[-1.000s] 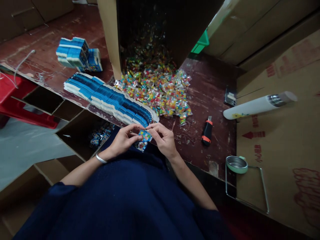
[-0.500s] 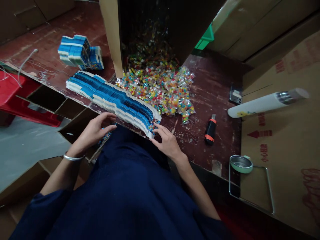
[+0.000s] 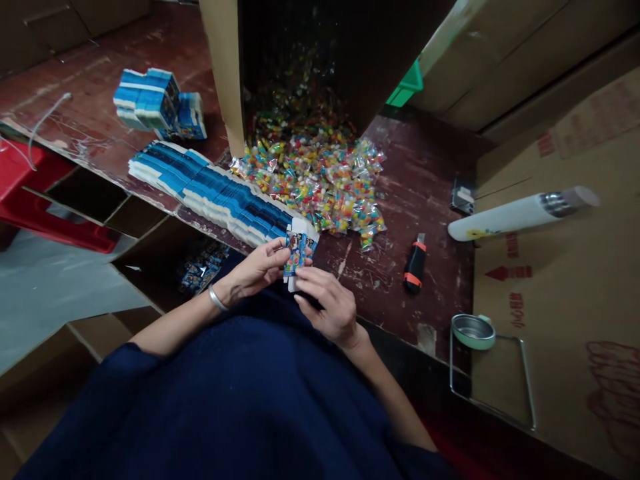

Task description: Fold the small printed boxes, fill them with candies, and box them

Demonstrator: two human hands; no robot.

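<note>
A small blue printed carton [image 3: 295,257] with white end flaps is between my hands at the table's front edge. My left hand [image 3: 260,268] pinches its left side. The fingers of my right hand [image 3: 327,300] are closed on its lower right part. Just behind it runs a long row of flattened blue and white cartons [image 3: 215,191] along the table edge. Beyond the row, a heap of small clear bags of colourful candy [image 3: 320,180] spills from a dark opening.
Bundled cartons [image 3: 150,100] sit at the back left. To the right are a black and orange cutter [image 3: 415,263], a white bottle [image 3: 505,217] and a metal cup [image 3: 473,331]. A box of filled cartons [image 3: 203,267] stands below the edge; a red stool [image 3: 60,213] is left.
My left hand has moved right to meet my right hand. One carton from the right end of the row is now held between them. The box of filled cartons is more exposed.
</note>
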